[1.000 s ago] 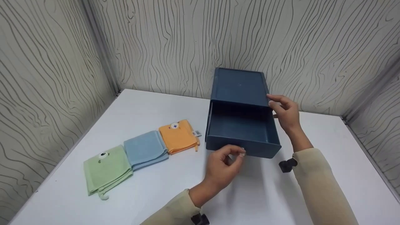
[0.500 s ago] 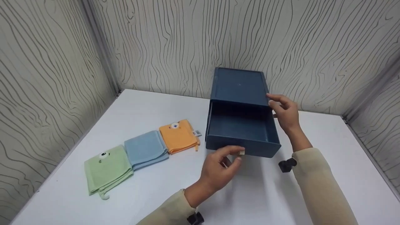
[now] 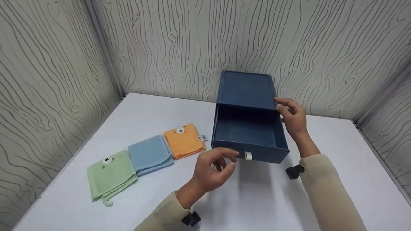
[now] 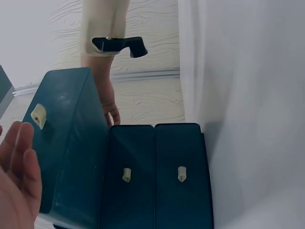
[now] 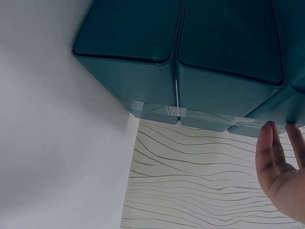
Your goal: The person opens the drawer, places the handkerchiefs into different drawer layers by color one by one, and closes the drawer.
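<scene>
Left hand [image 3: 210, 170] grips nothing: fingers loosely bent, gap between thumb and index, fingertips just beside the pale pull tab [image 3: 248, 156] and not round it. Right hand [image 3: 294, 118] isn't clenched either; fingers fairly straight, tips resting on the right side and top edge of the cabinet [image 3: 247, 89], thumb near its front corner. Both sleeves [image 3: 330, 186] are beige, each with a black clip [image 3: 191, 219] at the wrist. Nearest on the white table [image 3: 154, 208], left side: green cloth [image 3: 114, 176], folded, eye motif on top, hanging loop at its near edge. Next along the same slanting row is a folded blue cloth [image 3: 149, 154], then a folded orange cloth [image 3: 184, 141] with a round white motif and a tag on its right edge, near the cabinet. Top drawer [image 3: 268, 156] sticks well out toward the person, tab at mid-front, bare floor visible inside. Left wrist view shows two lower drawers [image 4: 126, 148] pushed in, one pale tab each. Clear tape [image 5: 176, 111] runs across the stacked units' side in the right wrist view. Cabinet's far end is by the wood-grain-patterned wall [image 3: 170, 48].
</scene>
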Demonstrator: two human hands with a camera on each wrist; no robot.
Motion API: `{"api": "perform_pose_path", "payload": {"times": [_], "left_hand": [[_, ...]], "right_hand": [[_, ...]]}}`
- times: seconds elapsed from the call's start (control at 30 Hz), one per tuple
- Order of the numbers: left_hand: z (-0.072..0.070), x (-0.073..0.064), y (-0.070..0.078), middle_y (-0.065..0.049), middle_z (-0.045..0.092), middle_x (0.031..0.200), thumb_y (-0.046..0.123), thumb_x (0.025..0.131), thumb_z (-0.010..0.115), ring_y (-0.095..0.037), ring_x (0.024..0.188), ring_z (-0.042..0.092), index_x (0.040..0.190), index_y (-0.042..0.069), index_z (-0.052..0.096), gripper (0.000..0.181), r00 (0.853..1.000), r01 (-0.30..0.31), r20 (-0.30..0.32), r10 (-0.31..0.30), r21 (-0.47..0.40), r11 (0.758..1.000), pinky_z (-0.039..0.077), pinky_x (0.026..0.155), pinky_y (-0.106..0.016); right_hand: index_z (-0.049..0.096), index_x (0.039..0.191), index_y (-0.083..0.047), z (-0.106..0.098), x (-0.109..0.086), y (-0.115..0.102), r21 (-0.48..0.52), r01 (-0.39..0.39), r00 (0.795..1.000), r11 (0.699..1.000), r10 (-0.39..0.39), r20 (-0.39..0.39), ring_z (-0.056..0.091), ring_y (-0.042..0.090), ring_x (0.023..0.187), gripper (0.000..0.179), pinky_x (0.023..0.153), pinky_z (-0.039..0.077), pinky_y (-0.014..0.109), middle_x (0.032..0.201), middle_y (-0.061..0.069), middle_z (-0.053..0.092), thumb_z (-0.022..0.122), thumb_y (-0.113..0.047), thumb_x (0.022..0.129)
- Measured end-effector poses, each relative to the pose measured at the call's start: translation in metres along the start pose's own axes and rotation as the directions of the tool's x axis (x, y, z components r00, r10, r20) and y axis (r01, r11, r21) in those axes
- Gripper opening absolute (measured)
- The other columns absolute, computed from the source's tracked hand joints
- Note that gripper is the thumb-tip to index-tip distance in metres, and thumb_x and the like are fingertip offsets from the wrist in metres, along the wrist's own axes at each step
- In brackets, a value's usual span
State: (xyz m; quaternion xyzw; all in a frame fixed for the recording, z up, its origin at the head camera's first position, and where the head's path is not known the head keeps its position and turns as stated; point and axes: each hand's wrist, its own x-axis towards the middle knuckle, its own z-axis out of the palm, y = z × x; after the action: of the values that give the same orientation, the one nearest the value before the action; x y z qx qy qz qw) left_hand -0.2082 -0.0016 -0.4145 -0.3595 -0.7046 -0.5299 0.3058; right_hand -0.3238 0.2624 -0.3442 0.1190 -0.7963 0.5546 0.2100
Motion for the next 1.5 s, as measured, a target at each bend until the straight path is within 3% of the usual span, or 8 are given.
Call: {"api": "perform_pose_path", "payload": {"times": [0.27,0.43,0.57,0.77,0.93,1.2,1.33,1.5], "left_hand": [[-0.021,0.006,-0.011,-0.004,0.071,0.081,0.012,0.08,0.057,-0.009,0.055,0.056,0.098,0.009,0.068,0.021,0.987,-0.14,-0.086,0.137,-0.026,0.99,0.046,0.046,-0.019],[-0.034,0.007,-0.023,-0.005,0.07,0.079,0.016,0.081,0.055,-0.01,0.058,0.058,0.093,0.008,0.068,0.02,0.976,-0.163,-0.145,0.16,-0.007,0.987,0.045,0.047,-0.017],[-0.045,0.007,-0.036,-0.004,0.07,0.08,0.021,0.083,0.055,-0.01,0.061,0.06,0.093,0.009,0.069,0.021,0.984,-0.101,-0.14,0.109,0.062,0.993,0.045,0.047,-0.019],[-0.057,0.004,-0.053,0.004,0.073,0.094,0.016,0.08,0.062,-0.009,0.075,0.064,0.099,0.014,0.072,0.022,0.998,0.053,-0.044,-0.044,0.225,0.973,0.051,0.053,-0.026],[-0.061,0.002,-0.06,0.011,0.072,0.104,0.016,0.079,0.067,-0.007,0.088,0.062,0.107,0.021,0.071,0.029,0.991,0.12,0.011,-0.131,0.328,0.937,0.054,0.067,-0.024],[-0.066,-0.001,-0.073,0.012,0.066,0.118,0.025,0.082,0.066,-0.009,0.113,0.058,0.118,0.026,0.066,0.036,0.968,0.197,0.076,-0.241,0.369,0.908,0.049,0.097,-0.036],[-0.07,-0.003,-0.08,0.011,0.066,0.119,0.031,0.082,0.067,-0.01,0.115,0.058,0.119,0.025,0.065,0.038,0.963,0.189,0.095,-0.253,0.431,0.882,0.049,0.097,-0.038],[-0.075,-0.004,-0.092,0.012,0.069,0.111,0.036,0.08,0.07,-0.008,0.102,0.062,0.114,0.025,0.068,0.035,0.976,0.068,0.139,-0.168,0.54,0.839,0.053,0.084,-0.029]], "right_hand": [[0.064,0.12,0.002,0.001,-0.001,-0.001,-0.023,-0.004,1.0,1.0,0.003,-0.009,0.057,-0.001,0.071,0.033,0.056,0.048,0.016,0.094,-0.016,0.063,0.057,-0.016,0.094],[0.064,0.12,0.001,0.001,-0.001,-0.001,-0.026,-0.006,1.0,1.0,0.006,-0.013,0.057,-0.001,0.071,0.032,0.057,0.047,0.016,0.094,-0.018,0.062,0.057,-0.016,0.094],[0.064,0.12,0.002,0.001,-0.001,0.0,-0.012,0.001,1.0,1.0,-0.001,-0.013,0.059,0.0,0.072,0.032,0.057,0.049,0.016,0.092,-0.017,0.063,0.056,-0.015,0.094],[0.063,0.121,0.002,0.001,-0.001,0.003,0.013,-0.002,1.0,1.0,0.002,-0.009,0.064,0.001,0.076,0.031,0.058,0.05,0.017,0.095,-0.018,0.064,0.054,-0.013,0.095],[0.063,0.122,0.002,0.002,-0.001,0.003,0.011,0.0,1.0,1.0,0.0,-0.011,0.064,-0.001,0.077,0.033,0.058,0.05,0.017,0.095,-0.018,0.063,0.053,-0.015,0.096],[0.062,0.123,0.002,0.001,-0.003,0.001,0.016,-0.007,1.0,1.0,0.007,-0.007,0.064,-0.002,0.08,0.035,0.061,0.051,0.017,0.099,-0.019,0.063,0.054,-0.018,0.096],[0.062,0.123,0.003,0.002,-0.003,0.001,0.029,-0.006,1.0,1.0,0.006,-0.004,0.065,-0.002,0.08,0.035,0.061,0.052,0.017,0.1,-0.018,0.063,0.054,-0.018,0.096],[0.061,0.123,0.003,0.002,-0.001,0.001,0.033,-0.007,1.0,0.999,0.007,-0.003,0.065,-0.002,0.079,0.035,0.061,0.052,0.017,0.099,-0.017,0.063,0.054,-0.019,0.096]]}}
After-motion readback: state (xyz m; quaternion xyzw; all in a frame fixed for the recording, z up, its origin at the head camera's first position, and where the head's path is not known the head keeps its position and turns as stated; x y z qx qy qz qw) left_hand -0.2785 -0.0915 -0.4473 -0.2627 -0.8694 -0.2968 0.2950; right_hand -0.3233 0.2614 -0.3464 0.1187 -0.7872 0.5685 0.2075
